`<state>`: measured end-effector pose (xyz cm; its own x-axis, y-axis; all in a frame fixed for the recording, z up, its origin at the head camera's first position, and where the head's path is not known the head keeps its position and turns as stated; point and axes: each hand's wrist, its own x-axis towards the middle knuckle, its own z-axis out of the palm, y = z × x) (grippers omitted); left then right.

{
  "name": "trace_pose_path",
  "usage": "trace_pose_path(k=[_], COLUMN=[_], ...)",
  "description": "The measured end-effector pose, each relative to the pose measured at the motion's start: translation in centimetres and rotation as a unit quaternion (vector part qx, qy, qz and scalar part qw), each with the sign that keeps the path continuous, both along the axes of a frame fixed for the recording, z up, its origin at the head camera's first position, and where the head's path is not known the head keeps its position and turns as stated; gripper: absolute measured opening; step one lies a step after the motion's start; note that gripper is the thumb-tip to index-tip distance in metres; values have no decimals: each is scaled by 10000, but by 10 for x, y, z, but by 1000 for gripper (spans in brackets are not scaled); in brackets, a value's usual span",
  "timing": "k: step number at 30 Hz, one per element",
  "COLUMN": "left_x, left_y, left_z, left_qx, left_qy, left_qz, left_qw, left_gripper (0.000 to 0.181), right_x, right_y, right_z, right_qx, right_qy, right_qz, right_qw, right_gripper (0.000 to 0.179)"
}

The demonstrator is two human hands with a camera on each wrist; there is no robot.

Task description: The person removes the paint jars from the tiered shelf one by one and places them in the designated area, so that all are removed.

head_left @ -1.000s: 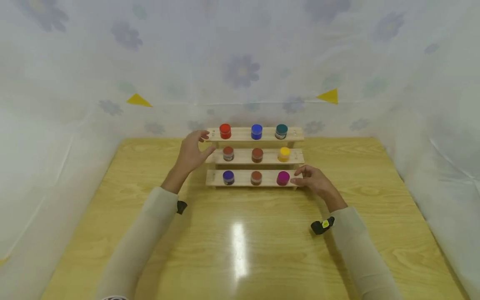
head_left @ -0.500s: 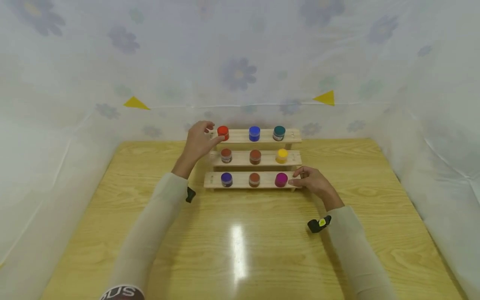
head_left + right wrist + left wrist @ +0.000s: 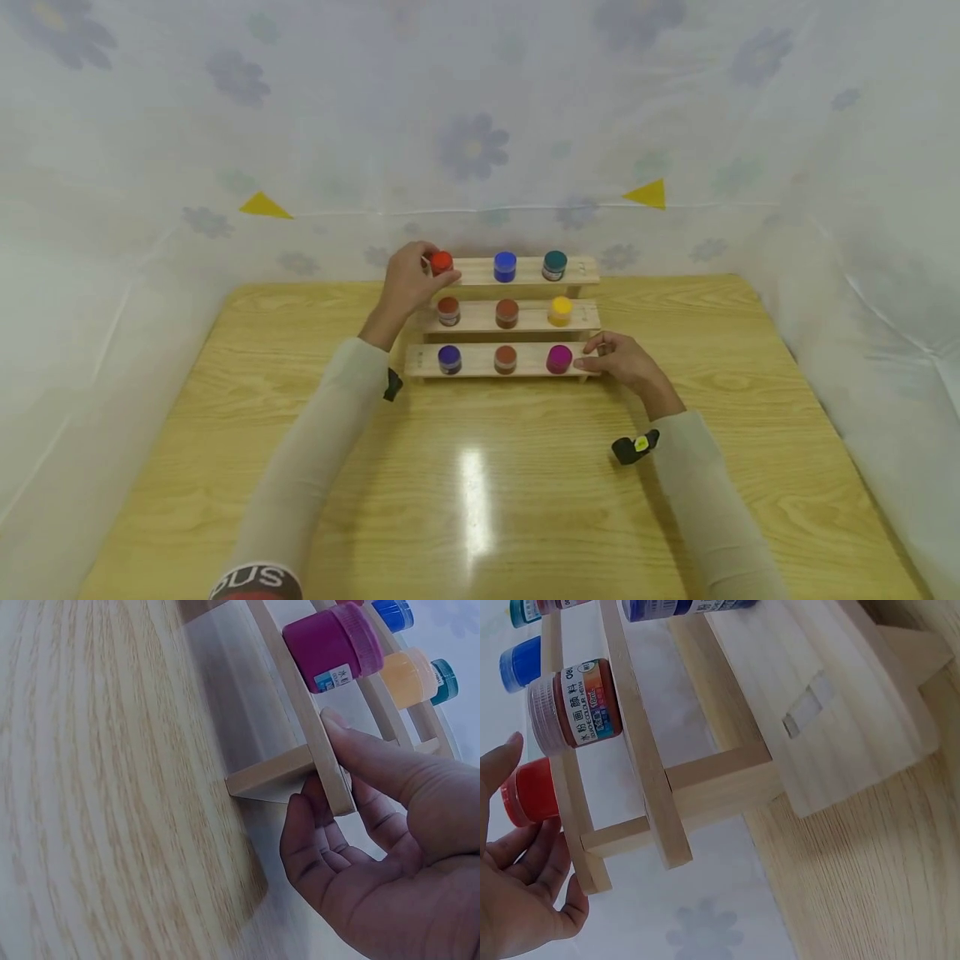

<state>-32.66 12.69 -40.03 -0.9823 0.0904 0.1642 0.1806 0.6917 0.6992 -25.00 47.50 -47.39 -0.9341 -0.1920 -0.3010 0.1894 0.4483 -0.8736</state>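
Note:
A three-tier wooden rack (image 3: 487, 362) holds small paint jars, three on each step. At the top step's left end, my left hand (image 3: 411, 279) surrounds the red paint jar (image 3: 534, 793). Its fingers (image 3: 544, 855) curve behind the jar, while the thumb (image 3: 502, 761) stands in front with a small gap visible in the left wrist view. My right hand (image 3: 626, 362) grips the right end of the bottom step, thumb on top and fingers (image 3: 304, 840) curled beneath. Close to that thumb sits the magenta paint jar (image 3: 330, 645).
Blue (image 3: 505, 267) and teal (image 3: 554, 265) jars share the top step. Brown (image 3: 507, 313) and yellow (image 3: 560, 311) ones stand on the middle step. Below are a violet jar (image 3: 449, 359) and another brown jar (image 3: 506, 359). Behind the wooden table (image 3: 420, 467) hangs a flowered sheet (image 3: 337, 125).
My left hand has moved right from beside the rack's left end to around the red jar. My right hand keeps its hold on the bottom step. The view has shifted slightly.

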Motion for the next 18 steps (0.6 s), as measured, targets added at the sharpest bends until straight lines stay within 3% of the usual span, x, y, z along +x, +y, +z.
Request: trace_pose_path(k=[10, 18], left_x=[3, 4], left_y=[-1, -2], left_z=[-4, -5], left_qx=[115, -113], left_qy=[151, 312], left_qz=[165, 248], left_qw=[9997, 9991], left_gripper=[50, 50], right_x=[0, 12], right_y=[-2, -16], right_z=[-1, 29], right_qx=[3, -36], right_qy=[69, -177], right_qz=[117, 86], right_qw=[9999, 9998], right_gripper=[32, 28])
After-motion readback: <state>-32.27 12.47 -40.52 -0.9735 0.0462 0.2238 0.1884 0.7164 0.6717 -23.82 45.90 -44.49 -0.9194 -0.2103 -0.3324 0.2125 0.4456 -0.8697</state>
